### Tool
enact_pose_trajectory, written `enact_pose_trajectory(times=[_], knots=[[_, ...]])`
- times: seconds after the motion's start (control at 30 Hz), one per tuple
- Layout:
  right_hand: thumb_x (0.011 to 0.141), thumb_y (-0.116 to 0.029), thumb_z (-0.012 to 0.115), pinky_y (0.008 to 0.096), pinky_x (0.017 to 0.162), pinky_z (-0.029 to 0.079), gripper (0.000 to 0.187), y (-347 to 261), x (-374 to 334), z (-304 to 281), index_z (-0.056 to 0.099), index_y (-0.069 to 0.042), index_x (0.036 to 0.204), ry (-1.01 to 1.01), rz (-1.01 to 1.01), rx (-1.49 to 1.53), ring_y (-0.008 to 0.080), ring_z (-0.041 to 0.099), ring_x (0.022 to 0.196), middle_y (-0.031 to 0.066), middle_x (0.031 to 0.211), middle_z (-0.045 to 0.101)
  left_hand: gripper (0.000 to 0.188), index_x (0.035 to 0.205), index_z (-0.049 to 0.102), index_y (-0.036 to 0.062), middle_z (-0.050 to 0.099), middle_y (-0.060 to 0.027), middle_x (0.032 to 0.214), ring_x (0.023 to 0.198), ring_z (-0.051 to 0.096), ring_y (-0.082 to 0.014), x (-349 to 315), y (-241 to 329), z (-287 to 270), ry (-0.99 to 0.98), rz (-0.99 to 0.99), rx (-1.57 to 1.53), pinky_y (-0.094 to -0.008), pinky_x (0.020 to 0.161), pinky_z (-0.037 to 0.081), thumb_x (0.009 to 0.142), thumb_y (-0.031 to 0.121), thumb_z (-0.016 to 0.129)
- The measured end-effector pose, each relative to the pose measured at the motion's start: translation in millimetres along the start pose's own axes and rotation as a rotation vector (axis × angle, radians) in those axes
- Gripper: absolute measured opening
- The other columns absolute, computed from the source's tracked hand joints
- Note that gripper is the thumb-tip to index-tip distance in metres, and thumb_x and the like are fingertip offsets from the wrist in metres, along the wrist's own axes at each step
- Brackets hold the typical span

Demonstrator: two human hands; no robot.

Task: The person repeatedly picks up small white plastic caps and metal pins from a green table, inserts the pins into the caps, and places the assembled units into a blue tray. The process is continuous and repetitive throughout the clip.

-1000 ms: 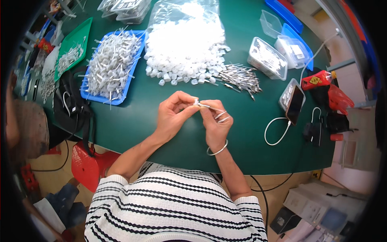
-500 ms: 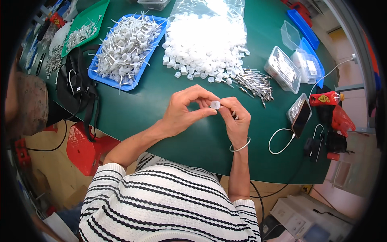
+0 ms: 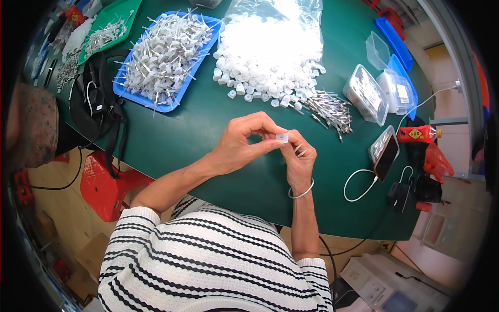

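Observation:
Above the near part of the table, my left hand (image 3: 245, 139) pinches a small translucent white plastic cap (image 3: 282, 138) between thumb and forefinger. My right hand (image 3: 300, 160) meets it at the cap's right side, thumb and forefinger closed there. Thin pale pieces show between the curled fingers of that hand; their kind is hard to make out. Beyond both hands, a heap of white plastic caps (image 3: 265, 57) spills from a clear bag. Beside it on the right lies a pile of thin metal pins (image 3: 332, 112).
A blue tray (image 3: 120, 89) of capped pins stands left, with a green tray (image 3: 122, 39) farther off. Clear plastic boxes (image 3: 366, 96), a phone (image 3: 386, 158) on a white cable and a red bottle (image 3: 416, 134) lie right. A black bag (image 3: 93, 101) sits at the left edge.
The cap has turned between my fingers, from facing up squarely to lying more on its side. My right hand has shifted slightly left and closer against the left fingertips.

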State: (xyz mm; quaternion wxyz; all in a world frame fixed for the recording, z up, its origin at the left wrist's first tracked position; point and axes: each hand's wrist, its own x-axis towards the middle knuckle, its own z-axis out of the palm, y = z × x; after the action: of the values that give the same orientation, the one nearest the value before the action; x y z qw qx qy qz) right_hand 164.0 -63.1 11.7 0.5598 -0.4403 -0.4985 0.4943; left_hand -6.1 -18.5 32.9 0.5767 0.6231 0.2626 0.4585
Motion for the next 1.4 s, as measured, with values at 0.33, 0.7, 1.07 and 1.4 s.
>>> enact_pose_trajectory(times=[0.33, 0.7, 1.07, 1.4], knots=[[0.084, -0.013, 0.071, 0.0201, 0.047, 0.029, 0.018, -39, 9, -3, 0.063, -0.004, 0.098, 0.095, -0.038, -0.444, 0.0029, 0.037, 0.055, -0.0017, 0.086, 0.057, 0.023, 0.093, 0.066, 0.0027, 0.063, -0.0064, 0.082, 0.069, 0.061, -0.0152, 4, 5, 2, 0.108, 0.201, 0.544, -0.0256, 0.062, 0.051, 0.072, -0.003, 0.073], [0.089, -0.012, 0.061, 0.0383, 0.051, 0.04, 0.015, -44, 5, 17, 0.053, -0.002, 0.081, -0.015, -0.258, -1.027, 0.0317, 0.052, 0.058, 0.0118, 0.073, 0.051, 0.017, 0.086, 0.064, 0.0071, 0.062, -0.0041, 0.077, 0.072, 0.06, -0.0207, -5, -6, 6, 0.117, 0.32, 0.536, -0.0317, 0.063, 0.049, 0.071, 0.004, 0.073], [0.093, -0.007, 0.053, 0.0384, 0.053, 0.04, 0.011, -26, 8, 15, 0.052, -0.002, 0.083, -0.005, -0.235, -0.841, 0.0353, 0.052, 0.058, 0.015, 0.069, 0.05, 0.012, 0.086, 0.065, 0.0022, 0.062, -0.0058, 0.078, 0.067, 0.06, -0.0124, -9, 8, -2, 0.071, 0.02, 0.339, -0.025, 0.059, 0.05, 0.076, 0.004, 0.072], [0.088, -0.002, 0.061, 0.0282, 0.063, 0.05, 0.017, -40, 6, 10, 0.064, -0.002, 0.105, 0.067, -0.23, -0.584, 0.0199, 0.064, 0.074, 0.0105, 0.088, 0.064, 0.019, 0.091, 0.066, 0.0007, 0.063, -0.0056, 0.081, 0.069, 0.06, -0.0121, -2, 10, -5, 0.057, 0.023, 0.472, -0.0239, 0.062, 0.05, 0.073, -0.002, 0.073]])
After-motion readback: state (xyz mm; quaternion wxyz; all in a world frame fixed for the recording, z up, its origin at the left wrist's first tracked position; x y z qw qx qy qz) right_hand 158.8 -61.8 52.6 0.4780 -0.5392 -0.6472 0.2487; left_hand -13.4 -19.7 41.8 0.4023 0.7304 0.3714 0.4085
